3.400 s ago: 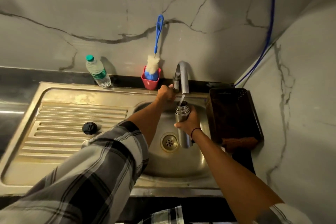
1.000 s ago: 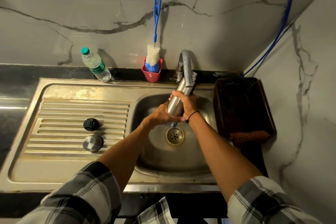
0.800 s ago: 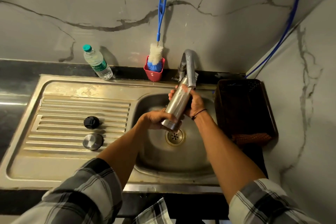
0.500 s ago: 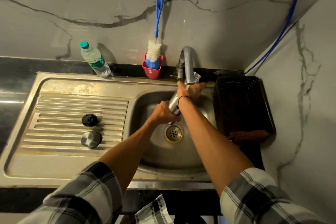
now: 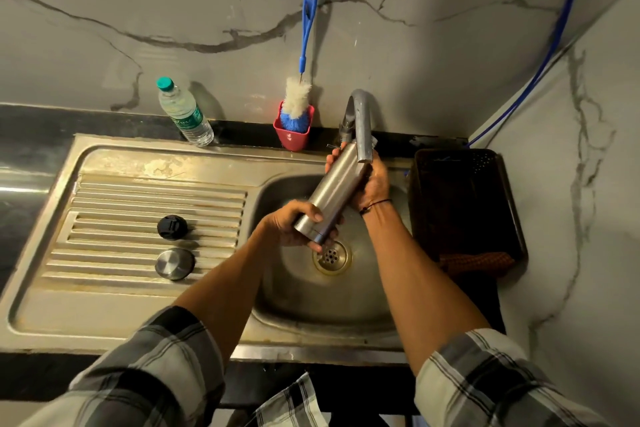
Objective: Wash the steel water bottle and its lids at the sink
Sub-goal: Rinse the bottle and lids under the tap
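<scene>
The steel water bottle (image 5: pixel 332 191) lies tilted over the sink bowl (image 5: pixel 304 302), its far end under the tap spout (image 5: pixel 362 128). My left hand (image 5: pixel 294 224) grips its near end just above the drain (image 5: pixel 331 256). My right hand (image 5: pixel 372 180) holds the far part from behind, fingers wrapped round it. A black lid (image 5: pixel 172 227) and a steel lid (image 5: pixel 175 263) lie apart on the ribbed drainboard (image 5: pixel 114 218) to the left.
A red cup with a blue-handled bottle brush (image 5: pixel 294 114) stands behind the sink, a plastic water bottle (image 5: pixel 185 113) further left. A dark basket (image 5: pixel 464 201) with an orange cloth (image 5: pixel 474 262) sits right of the bowl, by the marble side wall.
Earlier my right hand held the bottle upright under the tap while my left was at the tap handle. Both hands now hold it tilted; in the last half second it swung more level.
</scene>
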